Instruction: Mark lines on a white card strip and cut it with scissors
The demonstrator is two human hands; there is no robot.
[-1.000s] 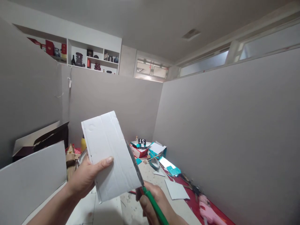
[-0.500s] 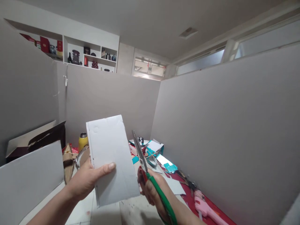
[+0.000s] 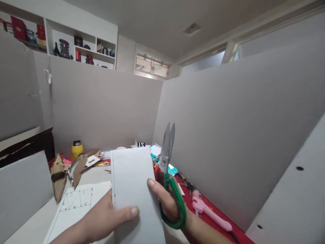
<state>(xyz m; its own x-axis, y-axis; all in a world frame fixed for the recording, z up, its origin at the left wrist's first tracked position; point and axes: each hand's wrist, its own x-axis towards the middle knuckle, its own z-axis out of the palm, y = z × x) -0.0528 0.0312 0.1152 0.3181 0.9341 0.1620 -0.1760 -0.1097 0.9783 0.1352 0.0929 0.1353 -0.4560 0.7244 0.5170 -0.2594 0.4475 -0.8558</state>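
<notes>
A white board [image 3: 134, 176] stands upright before me, with a thin line and small dots along its left edge. My left hand [image 3: 109, 217] grips its lower left side, thumb flat on the front face. On the right edge rests the thumb of my right hand [image 3: 167, 200], whose other fingers are mostly hidden behind the board and the handles. That same hand holds scissors [image 3: 165, 161] with green and red handles; their blades point up, slightly parted, beside the board's upper right.
A sheet with a drawn frame pattern [image 3: 78, 200] lies at the left. Behind it are brown cardboard pieces [image 3: 58, 173] and a yellow bottle [image 3: 77, 149]. A pink glue gun [image 3: 210, 211] lies on red cloth at the right. Grey partitions [image 3: 109, 108] surround the table.
The view has shifted, and the board sits lower. My right hand has come onto the board's right edge. The scissors have turned more upright and their blades have parted.
</notes>
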